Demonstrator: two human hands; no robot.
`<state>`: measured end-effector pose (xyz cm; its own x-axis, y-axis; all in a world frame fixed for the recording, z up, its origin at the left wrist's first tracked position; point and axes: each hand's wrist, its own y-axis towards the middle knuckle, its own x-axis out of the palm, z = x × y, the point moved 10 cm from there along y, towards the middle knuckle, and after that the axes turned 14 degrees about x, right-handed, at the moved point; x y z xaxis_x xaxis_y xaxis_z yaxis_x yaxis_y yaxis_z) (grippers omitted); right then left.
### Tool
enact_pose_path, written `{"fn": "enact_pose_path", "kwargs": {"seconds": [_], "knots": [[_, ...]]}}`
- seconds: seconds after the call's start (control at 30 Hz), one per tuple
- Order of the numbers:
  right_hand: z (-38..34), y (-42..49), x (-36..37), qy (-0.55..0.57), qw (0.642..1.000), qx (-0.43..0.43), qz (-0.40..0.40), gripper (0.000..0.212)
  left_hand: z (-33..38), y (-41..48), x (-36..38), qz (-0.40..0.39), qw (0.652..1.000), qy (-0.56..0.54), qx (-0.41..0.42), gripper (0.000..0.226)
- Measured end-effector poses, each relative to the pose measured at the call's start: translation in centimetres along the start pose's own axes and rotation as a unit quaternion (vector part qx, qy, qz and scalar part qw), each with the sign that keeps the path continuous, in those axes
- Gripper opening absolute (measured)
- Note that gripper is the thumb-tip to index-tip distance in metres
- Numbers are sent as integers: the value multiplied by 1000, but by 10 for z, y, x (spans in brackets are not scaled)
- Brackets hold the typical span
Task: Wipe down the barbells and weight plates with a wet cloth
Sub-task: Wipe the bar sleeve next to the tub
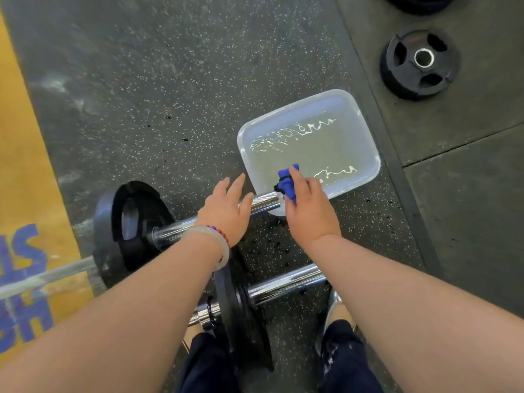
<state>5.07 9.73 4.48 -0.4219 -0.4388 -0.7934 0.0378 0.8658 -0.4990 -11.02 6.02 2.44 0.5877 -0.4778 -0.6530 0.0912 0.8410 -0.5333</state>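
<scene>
A chrome barbell (262,202) lies across the rubber floor with a black weight plate (127,225) on its sleeve. My right hand (310,211) grips a blue cloth (287,181) against the sleeve's tip. My left hand (226,207) hovers over or rests on the sleeve just left of it, fingers straight. A second barbell (286,282) with its own black plate (243,316) lies nearer my legs.
A clear plastic tub (365,131) of water sits just beyond the bar's tip. Farther right a loose black plate (419,63) lies flat, and another plate (419,2) shows at the top edge. A yellow mat (25,165) borders the left.
</scene>
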Motion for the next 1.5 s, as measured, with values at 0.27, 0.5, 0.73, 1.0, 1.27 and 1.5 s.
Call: {"fn": "enact_pose_path", "kwargs": {"seconds": [0.27, 0.5, 0.73, 1.0, 1.27, 1.5], "knots": [[8, -60, 11, -29, 998, 46, -27, 56, 10, -51, 11, -30, 995, 89, 43, 55], [3, -114, -1, -12, 997, 67, -34, 59, 47, -88, 13, -27, 994, 72, 74, 53], [20, -135, -8, -25, 997, 63, -22, 57, 69, -103, 19, -19, 988, 121, 93, 54], [109, -153, -19, -17, 996, 79, -25, 43, 107, -128, 83, -10, 996, 73, 45, 53], [169, -182, 7, -68, 992, 87, -54, 58, 95, -159, 138, -1, 999, 13, -45, 52], [168, -165, 33, -24, 998, 57, -5, 46, 73, -157, 177, 4, 998, 31, -46, 51]]}}
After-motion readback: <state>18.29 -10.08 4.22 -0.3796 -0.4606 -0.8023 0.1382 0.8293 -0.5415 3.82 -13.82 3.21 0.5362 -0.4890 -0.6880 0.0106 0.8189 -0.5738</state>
